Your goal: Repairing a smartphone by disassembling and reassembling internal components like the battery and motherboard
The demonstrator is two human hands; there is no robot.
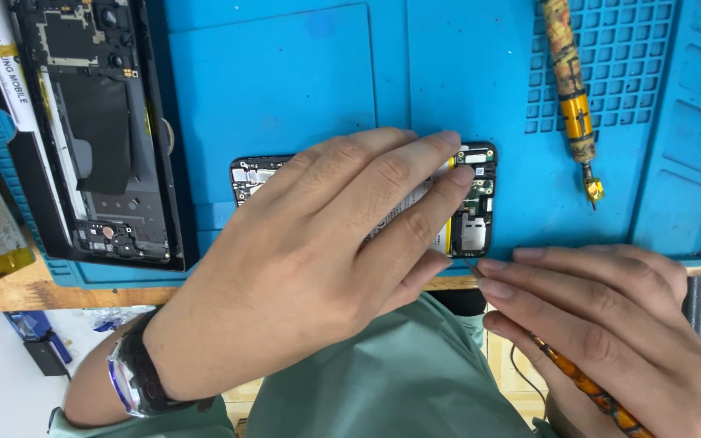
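Note:
My left hand (318, 243) lies flat over an opened phone (475, 203) on the blue work mat (285, 89), fingers pressing its exposed battery and boards. Only the phone's two ends show past the hand. My right hand (610, 324) grips a thin tool with an orange patterned handle (586, 385) at the mat's near edge. The tool's tip (470, 266) touches the phone's lower right corner. A watch sits on my left wrist (135, 377).
A second opened device (99, 130) with its dark frame lies at the mat's left. A yellow patterned screwdriver (574, 105) rests on the gridded part of the mat at upper right. The wooden table edge (10, 292) runs below the mat.

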